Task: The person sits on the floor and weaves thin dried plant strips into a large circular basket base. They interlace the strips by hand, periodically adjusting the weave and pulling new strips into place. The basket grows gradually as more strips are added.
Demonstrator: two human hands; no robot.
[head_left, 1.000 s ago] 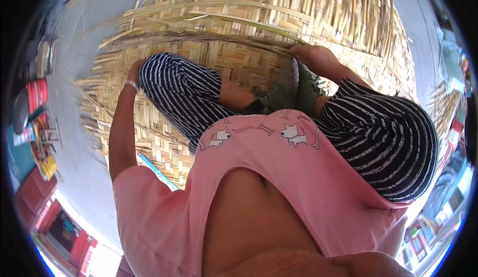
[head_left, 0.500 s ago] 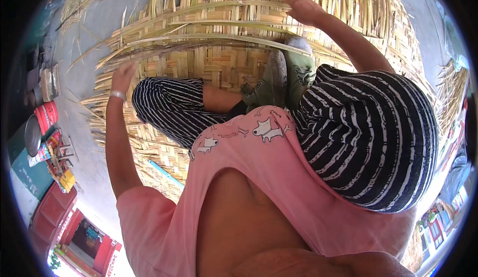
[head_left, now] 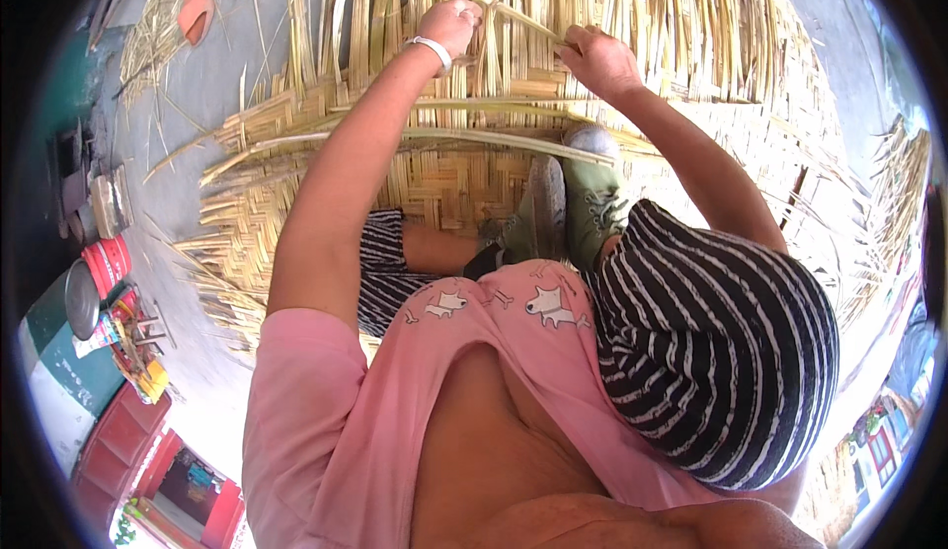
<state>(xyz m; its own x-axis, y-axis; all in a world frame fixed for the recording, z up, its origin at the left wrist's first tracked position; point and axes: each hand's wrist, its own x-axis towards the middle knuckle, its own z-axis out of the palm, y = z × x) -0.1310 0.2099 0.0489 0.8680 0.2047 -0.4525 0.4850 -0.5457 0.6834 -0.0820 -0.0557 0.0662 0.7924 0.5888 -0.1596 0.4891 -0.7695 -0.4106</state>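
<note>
The grey floor (head_left: 212,85) lay under a wide woven mat (head_left: 464,179), and I squatted on it in striped trousers (head_left: 711,352) and a pink shirt (head_left: 395,401), my green shoes (head_left: 578,208) planted on the weave. Beyond my feet, both arms reached to the mat's loose upright strips (head_left: 632,16). My left hand (head_left: 449,24), a white bangle (head_left: 433,50) at its wrist, was closed around a pale strip (head_left: 513,18), and my right hand (head_left: 602,60) pinched the same strip just beside it.
</note>
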